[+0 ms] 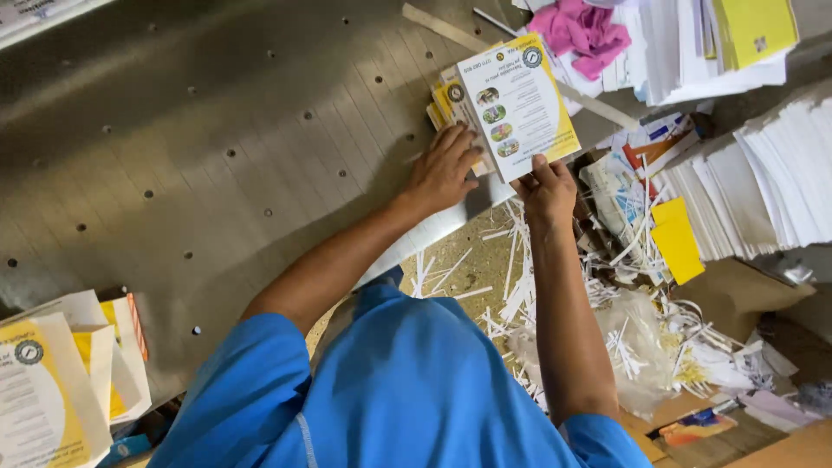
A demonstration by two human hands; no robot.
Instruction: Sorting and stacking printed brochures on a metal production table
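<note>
White-and-yellow leaflet [517, 104] with green picture spots — grey metal table [217, 130], pink cloth [585, 30], blue sleeves [260, 390].

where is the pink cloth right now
In the head view the pink cloth lies at the top edge, right of centre, on the white paper stacks, just up and right of the leaflet in the right hand.

Counts by kind. My hands: two, left hand [442, 169] and right hand [548, 191]. Printed leaflet [517, 104] raised in my right hand: one. Leaflet piles: two, the small stack [449, 104] under my left hand and the near-left heap [61, 381] (sheets uncountable). Pink cloth [582, 30], far right: one. Loose yellow cards [676, 241], right: two. Paper offcuts [520, 260]: too many to count.
</note>
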